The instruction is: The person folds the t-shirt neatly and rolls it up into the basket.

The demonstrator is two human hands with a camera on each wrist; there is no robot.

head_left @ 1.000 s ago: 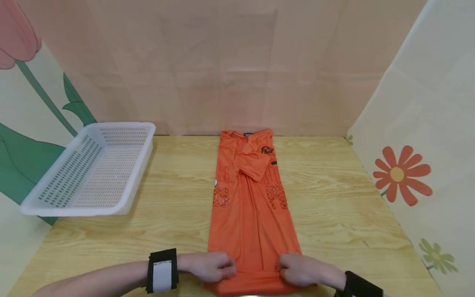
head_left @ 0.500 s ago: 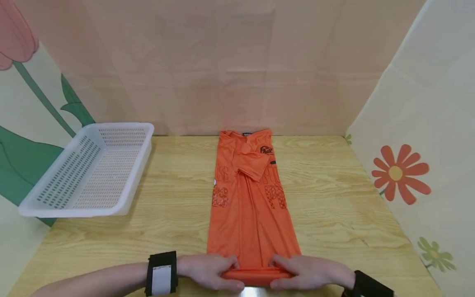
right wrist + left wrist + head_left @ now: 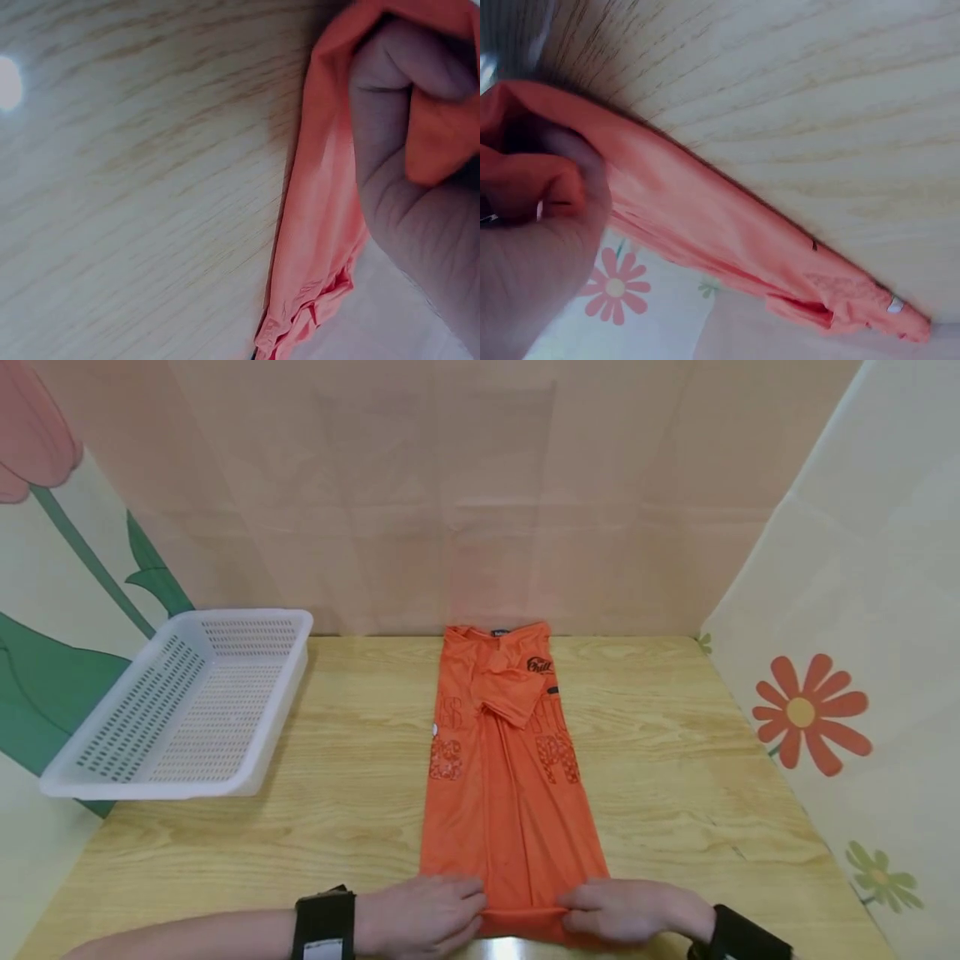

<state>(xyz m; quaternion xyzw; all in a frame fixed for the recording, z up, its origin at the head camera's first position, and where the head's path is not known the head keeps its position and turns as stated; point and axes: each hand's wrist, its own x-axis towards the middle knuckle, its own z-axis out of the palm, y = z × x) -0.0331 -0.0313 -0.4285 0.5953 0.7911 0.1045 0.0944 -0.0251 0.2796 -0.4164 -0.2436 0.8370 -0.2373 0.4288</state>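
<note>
An orange T-shirt (image 3: 506,810) lies lengthwise on the table, its sides folded inward into a long strip and its collar at the far edge. One short sleeve lies across its upper middle, near a dark printed logo. At the near end the hem is turned up into a rolled edge. My left hand (image 3: 423,914) grips the left end of that roll, and my right hand (image 3: 626,910) grips its right end. In both wrist views curled fingers hold the shirt's fabric (image 3: 682,195), with a loop of cloth over them.
A white perforated plastic basket (image 3: 258,760) stands at the left of the wooden table (image 3: 675,760). A pinkish backdrop (image 3: 375,527) rises behind the table's far edge. Floral-printed sheets hang along the left and right sides.
The near end of the shirt has been rolled up into a narrower edge. My hands drew closer together, and their fingers, earlier with thumbs extended below the roll, now curl over it.
</note>
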